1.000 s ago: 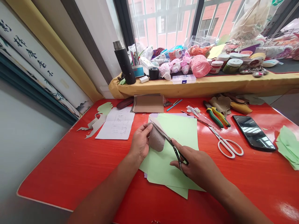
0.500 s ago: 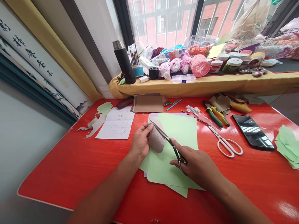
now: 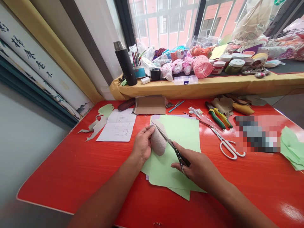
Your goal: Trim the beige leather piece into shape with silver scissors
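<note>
My left hand (image 3: 142, 145) pinches a grey fuzzy fabric piece (image 3: 158, 142) by its left edge, above a stack of pale green paper sheets (image 3: 175, 171). My right hand (image 3: 198, 167) holds slim black-handled scissors (image 3: 181, 158) with the fingers through the loops. The long steel blades (image 3: 163, 134) run up and left along the grey piece, and its edge lies against them. Part of the scissor handles is hidden by my right fingers. Both hands hover just over the green paper.
On the red table lie white-handled scissors (image 3: 229, 147), green-and-yellow pliers (image 3: 217, 118), a sketched paper sheet (image 3: 116, 126), a cardboard piece (image 3: 150, 105) and green cutouts (image 3: 292, 148). A pixelated patch (image 3: 257, 134) hides one spot. A yellow-covered ledge (image 3: 201, 90) behind holds a black flask and craft supplies.
The scissors have shifted slightly left along the grey piece, which sits a little differently in my left hand. A pixelated patch now covers the dark phone at right.
</note>
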Demonstrator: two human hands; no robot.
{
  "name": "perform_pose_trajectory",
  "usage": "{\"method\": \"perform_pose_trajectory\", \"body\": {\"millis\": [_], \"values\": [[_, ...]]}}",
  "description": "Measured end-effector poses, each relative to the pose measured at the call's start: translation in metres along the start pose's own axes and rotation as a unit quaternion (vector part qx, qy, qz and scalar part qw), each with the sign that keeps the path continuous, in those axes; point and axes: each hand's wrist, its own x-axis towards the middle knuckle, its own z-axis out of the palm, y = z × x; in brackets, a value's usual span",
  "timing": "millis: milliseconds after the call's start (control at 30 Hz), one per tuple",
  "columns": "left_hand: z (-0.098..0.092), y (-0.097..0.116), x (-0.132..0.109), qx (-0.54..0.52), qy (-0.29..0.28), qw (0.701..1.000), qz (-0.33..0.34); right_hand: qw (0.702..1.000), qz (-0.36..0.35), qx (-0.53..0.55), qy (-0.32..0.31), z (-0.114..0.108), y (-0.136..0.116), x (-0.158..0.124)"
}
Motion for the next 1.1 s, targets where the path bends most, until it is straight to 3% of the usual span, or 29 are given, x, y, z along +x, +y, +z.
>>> {"method": "perform_pose_trajectory", "body": {"millis": [233,533,1100], "values": [[-0.0001,-0.0004,0.0016,-0.005,-0.002,1.0,0.014,0.999,0.013,0.039,0.03,0.0018,0.0053,-0.002],[-0.0009,-0.0027,0.0015,0.007,-0.011,1.0,0.011,0.997,-0.042,-0.062,0.037,0.0057,0.007,-0.0008],[-0.0015,-0.0042,-0.0002,0.062,-0.009,0.997,0.036,0.985,-0.067,-0.153,0.039,0.0077,0.0097,-0.0015]]}}
